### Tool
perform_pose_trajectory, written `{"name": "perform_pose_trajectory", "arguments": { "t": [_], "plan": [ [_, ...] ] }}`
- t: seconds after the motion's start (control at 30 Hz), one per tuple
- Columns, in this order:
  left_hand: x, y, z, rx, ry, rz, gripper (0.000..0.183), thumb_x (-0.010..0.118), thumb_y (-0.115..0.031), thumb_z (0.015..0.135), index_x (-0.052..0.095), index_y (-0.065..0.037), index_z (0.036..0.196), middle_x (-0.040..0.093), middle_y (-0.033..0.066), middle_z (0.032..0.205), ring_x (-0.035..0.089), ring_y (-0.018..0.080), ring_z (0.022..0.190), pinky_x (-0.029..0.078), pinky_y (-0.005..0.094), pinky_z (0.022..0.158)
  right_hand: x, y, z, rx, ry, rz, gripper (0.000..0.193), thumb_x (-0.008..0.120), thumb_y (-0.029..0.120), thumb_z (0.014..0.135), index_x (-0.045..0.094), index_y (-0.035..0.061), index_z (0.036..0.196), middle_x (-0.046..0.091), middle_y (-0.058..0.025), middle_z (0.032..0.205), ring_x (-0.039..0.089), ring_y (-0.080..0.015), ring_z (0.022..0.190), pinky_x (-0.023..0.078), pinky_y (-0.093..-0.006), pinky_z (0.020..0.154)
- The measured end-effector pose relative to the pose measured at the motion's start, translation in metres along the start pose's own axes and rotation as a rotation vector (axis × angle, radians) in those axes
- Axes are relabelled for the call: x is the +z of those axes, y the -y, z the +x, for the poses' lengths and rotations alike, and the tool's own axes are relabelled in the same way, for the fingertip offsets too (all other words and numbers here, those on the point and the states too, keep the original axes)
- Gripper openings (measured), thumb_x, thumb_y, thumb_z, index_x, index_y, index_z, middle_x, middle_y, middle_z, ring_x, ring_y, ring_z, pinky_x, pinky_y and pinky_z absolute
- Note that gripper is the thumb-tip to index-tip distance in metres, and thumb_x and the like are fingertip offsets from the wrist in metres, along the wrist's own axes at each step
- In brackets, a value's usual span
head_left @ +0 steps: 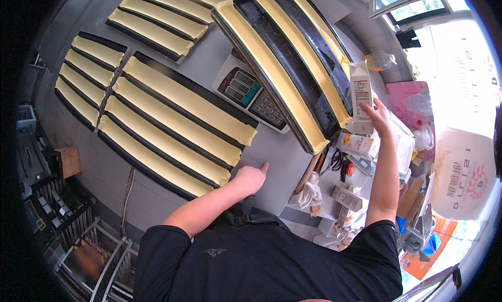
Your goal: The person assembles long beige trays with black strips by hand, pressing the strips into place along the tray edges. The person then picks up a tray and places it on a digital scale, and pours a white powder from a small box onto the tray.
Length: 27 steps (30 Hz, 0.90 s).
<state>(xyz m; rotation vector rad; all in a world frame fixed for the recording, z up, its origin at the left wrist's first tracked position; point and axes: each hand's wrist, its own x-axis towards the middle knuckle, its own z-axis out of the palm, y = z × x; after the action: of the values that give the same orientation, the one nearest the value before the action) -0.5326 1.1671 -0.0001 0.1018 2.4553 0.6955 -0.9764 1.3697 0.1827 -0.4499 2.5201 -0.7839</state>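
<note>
My right hand (pixel 377 116) is closed around the lower part of a tall white carton (pixel 361 90) with a gabled top. It is beside the right edge of a raised black wavy baking tray (pixel 293 56), whose grooves are lined with pale yellow strips. Partly under that tray is a scale (pixel 246 90) with a display and keypad. My left hand (pixel 250 180) is closed on the grey table (pixel 282 145), one digit pointing out, with nothing visible in it. It lies near the corner of a similar tray (pixel 172 119) with yellow strips.
More lined trays lie at the far left (pixel 90 77) and far back (pixel 162 19). Right of the table are scissors (pixel 336 160), small cartons (pixel 358 145), a white cloth (pixel 308 192) and a clear plastic bottle (pixel 381 61). A metal rack (pixel 104 260) stands at the lower left.
</note>
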Motion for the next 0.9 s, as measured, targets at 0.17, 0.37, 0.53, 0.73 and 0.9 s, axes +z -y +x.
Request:
{"name": "perform_pose_trajectory", "arguments": {
  "t": [0.17, 0.37, 0.53, 0.73, 0.9],
  "plan": [
    [0.005, 0.002, 0.002, 0.010, -0.004, -0.004, 0.067, 0.050, -0.013, 0.107, 0.033, 0.007, 0.169, 0.081, 0.0163, 0.088, 0.079, 0.0356, 0.073, 0.063, 0.0513, 0.061, 0.002, 0.008, -0.001, -0.008, -0.014, -0.006, 0.066, 0.086, 0.044, 0.091, 0.068, 0.0025, 0.139, 0.079, -0.0175, 0.116, 0.077, -0.0244, 0.103, 0.059, -0.0402, 0.090],
    [-0.001, 0.000, 0.000, -0.011, 0.018, -0.005, 0.066, 0.049, -0.013, 0.108, 0.032, 0.006, 0.169, 0.081, 0.0169, 0.090, 0.079, 0.0360, 0.076, 0.063, 0.0516, 0.062, 0.000, 0.004, 0.002, 0.010, -0.013, -0.019, 0.067, 0.086, 0.046, 0.092, 0.068, 0.0022, 0.140, 0.079, -0.0183, 0.119, 0.077, -0.0244, 0.105, 0.059, -0.0404, 0.091],
    [0.008, 0.002, 0.005, -0.012, 0.000, -0.014, 0.067, 0.050, -0.013, 0.108, 0.031, 0.006, 0.170, 0.081, 0.0170, 0.091, 0.079, 0.0360, 0.077, 0.063, 0.0515, 0.063, -0.001, -0.001, 0.006, -0.013, -0.018, -0.027, 0.066, 0.086, 0.047, 0.092, 0.069, 0.0012, 0.137, 0.079, -0.0171, 0.118, 0.077, -0.0238, 0.104, 0.059, -0.0397, 0.092],
    [0.003, 0.002, 0.006, -0.039, 0.093, -0.061, 0.074, 0.051, -0.013, 0.105, 0.026, 0.001, 0.173, 0.080, 0.0212, 0.100, 0.079, 0.0407, 0.085, 0.064, 0.0551, 0.071, 0.001, 0.003, 0.004, -0.006, -0.024, -0.008, 0.064, 0.086, 0.045, 0.093, 0.069, 0.0015, 0.136, 0.079, -0.0166, 0.118, 0.077, -0.0230, 0.102, 0.059, -0.0389, 0.091],
    [0.005, 0.002, 0.005, -0.024, 0.062, -0.033, 0.073, 0.052, -0.012, 0.105, 0.027, 0.003, 0.172, 0.080, 0.0194, 0.096, 0.079, 0.0386, 0.081, 0.064, 0.0536, 0.067, 0.004, 0.009, -0.002, -0.031, -0.030, 0.046, 0.059, 0.085, 0.041, 0.095, 0.068, 0.0022, 0.135, 0.080, -0.0164, 0.115, 0.077, -0.0220, 0.101, 0.059, -0.0377, 0.089]
  ]
}}
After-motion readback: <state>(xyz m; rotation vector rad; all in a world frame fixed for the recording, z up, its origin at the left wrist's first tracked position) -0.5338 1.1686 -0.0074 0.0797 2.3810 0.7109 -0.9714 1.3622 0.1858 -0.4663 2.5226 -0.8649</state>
